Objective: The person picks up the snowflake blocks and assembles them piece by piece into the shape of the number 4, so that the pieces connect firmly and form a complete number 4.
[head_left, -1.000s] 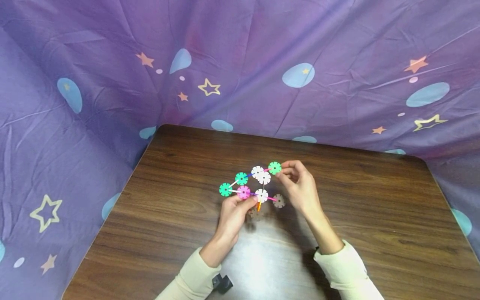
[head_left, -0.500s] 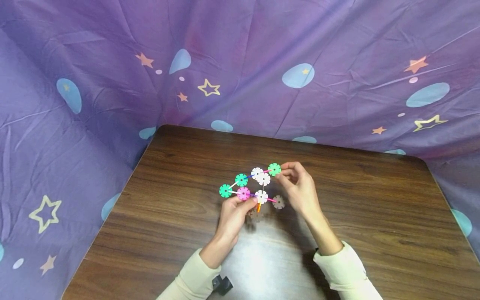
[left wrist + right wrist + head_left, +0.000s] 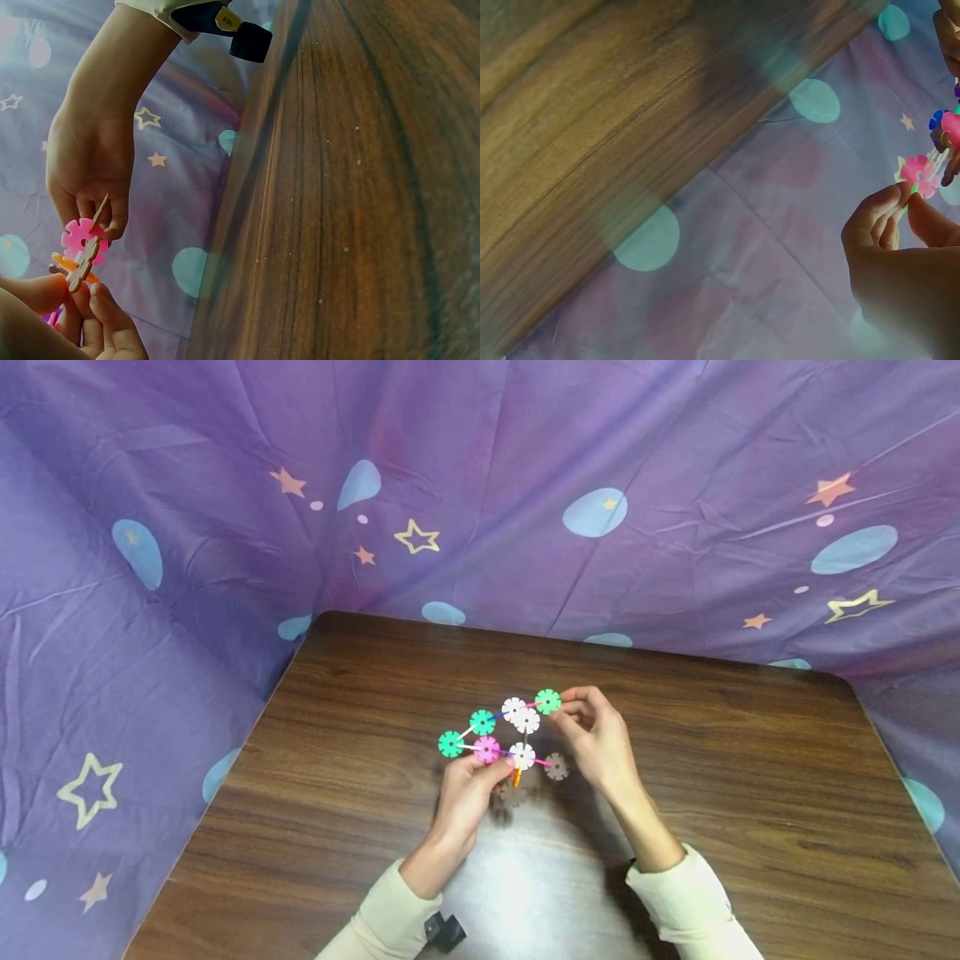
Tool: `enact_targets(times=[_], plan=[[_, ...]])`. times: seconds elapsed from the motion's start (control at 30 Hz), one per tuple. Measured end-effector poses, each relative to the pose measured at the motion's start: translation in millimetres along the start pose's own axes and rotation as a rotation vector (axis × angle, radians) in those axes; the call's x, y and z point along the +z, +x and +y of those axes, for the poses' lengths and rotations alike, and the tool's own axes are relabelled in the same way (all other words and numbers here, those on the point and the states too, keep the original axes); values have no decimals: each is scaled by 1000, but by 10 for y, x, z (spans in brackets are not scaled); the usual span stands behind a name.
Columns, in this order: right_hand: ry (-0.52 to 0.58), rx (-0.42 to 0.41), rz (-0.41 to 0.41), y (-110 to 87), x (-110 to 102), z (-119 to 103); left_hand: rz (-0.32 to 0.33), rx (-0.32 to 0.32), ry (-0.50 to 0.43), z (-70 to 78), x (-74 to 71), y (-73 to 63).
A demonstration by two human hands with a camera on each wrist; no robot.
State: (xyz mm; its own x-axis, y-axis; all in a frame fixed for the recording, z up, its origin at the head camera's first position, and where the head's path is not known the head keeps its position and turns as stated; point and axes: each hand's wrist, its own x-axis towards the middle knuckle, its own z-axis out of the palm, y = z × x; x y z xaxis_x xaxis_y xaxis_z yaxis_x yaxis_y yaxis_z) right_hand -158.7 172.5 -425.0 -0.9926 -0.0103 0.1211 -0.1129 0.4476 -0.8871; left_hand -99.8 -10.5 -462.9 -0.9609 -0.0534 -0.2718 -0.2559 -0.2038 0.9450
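Notched plastic discs, linked edge to edge, form an open frame held up above the table. In the head view it has a pink disc (image 3: pixel 486 749), a teal disc (image 3: pixel 451 744) at its left end and a white disc (image 3: pixel 522 756) at lower middle. My left hand (image 3: pixel 467 787) pinches the lower side of this frame between thumb and fingers, near the pink and white discs. At the upper right corner, my right hand (image 3: pixel 606 745) pinches a green disc (image 3: pixel 547 702). Discs seen edge-on look like coloured bars, an orange disc (image 3: pixel 517 776) among them. Fingertips partly hide the gripped parts.
A dark wood-grain table (image 3: pixel 337 843) lies beneath both hands. Purple cloth (image 3: pixel 480 460) with stars and spots hangs behind it and along the left side. A small black device (image 3: pixel 446 932) sits at the left sleeve.
Both hands keep their grips. The disc frame and the hands sit slightly lower in the head view, and the backdrop has shifted a little the same way.
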Motion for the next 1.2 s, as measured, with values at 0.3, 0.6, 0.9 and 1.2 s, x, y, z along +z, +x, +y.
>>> enact_targets(times=[0.3,0.6,0.9,1.2], plan=[[6,2,7,0,6,12,8,1,8,-22,15,3],[26,-15,6,2,19,37,1,-3,-3,-31,22,4],[27,16,-1,-11,16,27,2,-16,-15,-17,39,2],[13,10,6,-6,22,58,-7,-25,-14,-28,36,1]])
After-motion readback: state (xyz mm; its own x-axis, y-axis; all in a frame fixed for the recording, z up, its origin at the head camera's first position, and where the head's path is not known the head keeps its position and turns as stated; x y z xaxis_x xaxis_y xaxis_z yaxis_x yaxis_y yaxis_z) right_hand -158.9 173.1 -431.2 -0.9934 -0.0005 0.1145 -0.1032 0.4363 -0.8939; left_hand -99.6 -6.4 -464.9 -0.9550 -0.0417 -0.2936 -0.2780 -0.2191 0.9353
